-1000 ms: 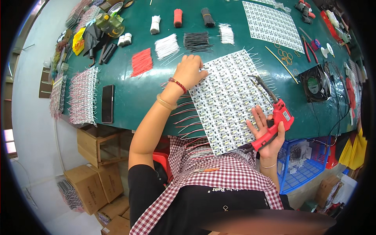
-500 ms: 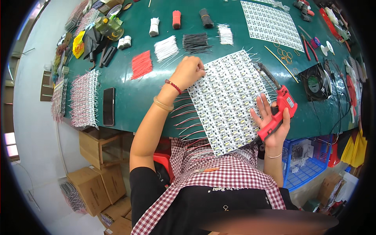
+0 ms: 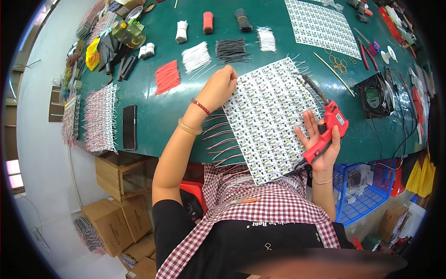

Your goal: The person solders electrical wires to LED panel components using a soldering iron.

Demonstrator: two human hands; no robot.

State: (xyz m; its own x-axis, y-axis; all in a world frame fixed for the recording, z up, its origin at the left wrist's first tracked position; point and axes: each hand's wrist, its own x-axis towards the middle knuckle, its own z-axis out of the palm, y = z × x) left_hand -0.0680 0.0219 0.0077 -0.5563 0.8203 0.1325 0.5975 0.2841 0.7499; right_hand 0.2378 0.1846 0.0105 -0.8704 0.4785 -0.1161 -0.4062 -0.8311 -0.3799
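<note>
A white panel of small circuit boards lies tilted across the table's front edge, with red and white wires sticking out along its left side. My left hand is at the panel's upper left edge, fingers pinched together; what they hold, if anything, is hidden. In my right hand, a red soldering gun rests across the palm by the thumb, its long dark tip pointing up over the panel's upper right edge. The other right fingers are stretched over the panel's right side.
Loose red wires, white wires and black wires lie beyond my left hand. A second panel is at the far right. A black fan and pliers stand right; a phone lies left.
My left hand has shifted slightly left, its fingers still pinched at the panel's edge. My right hand has moved a little left with the soldering gun.
</note>
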